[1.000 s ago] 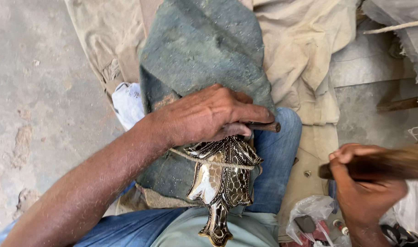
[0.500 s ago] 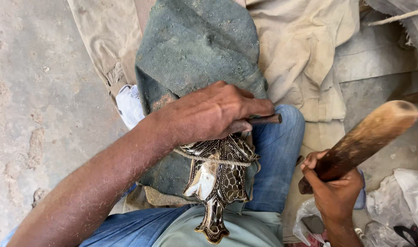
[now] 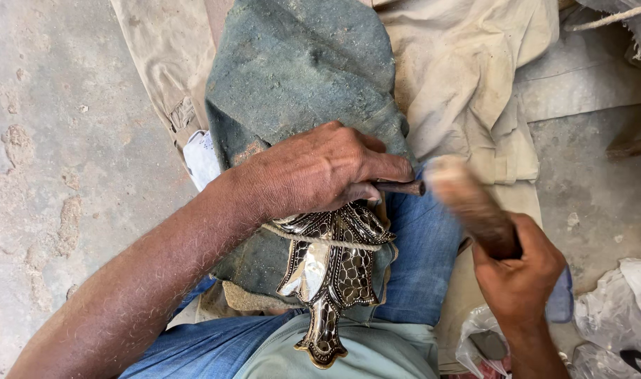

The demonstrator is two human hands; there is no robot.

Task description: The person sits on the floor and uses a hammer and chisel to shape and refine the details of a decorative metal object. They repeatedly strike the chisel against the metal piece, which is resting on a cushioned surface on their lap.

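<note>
- Head view, left side: the left hand (image 3: 320, 172) lies curled over the top of an ornate metal piece (image 3: 331, 270), fingers pressed together and pinching a thin dark metal punch (image 3: 399, 187) whose end sticks out to the right of the fingertips.
- The metal piece — shiny, patterned with scale-like engraving and tapering to a pointed foot — rests on the person's lap, on a grey-green cloth pad (image 3: 299, 70), with a cord (image 3: 320, 240) running across its upper part.
- Right side: the right hand (image 3: 520, 270) is closed tight around the lower end of a wooden mallet (image 3: 468, 203). Its blurred head sits just beside the exposed end of the punch; whether they touch I cannot tell.
- Blue jeans (image 3: 422, 260) show under the pad, a beige cloth (image 3: 475, 84) spreads beyond it, and the concrete floor (image 3: 61, 140) lies to the left.
- Crumpled plastic bags (image 3: 615, 316) sit at the lower right — near the right wrist.
</note>
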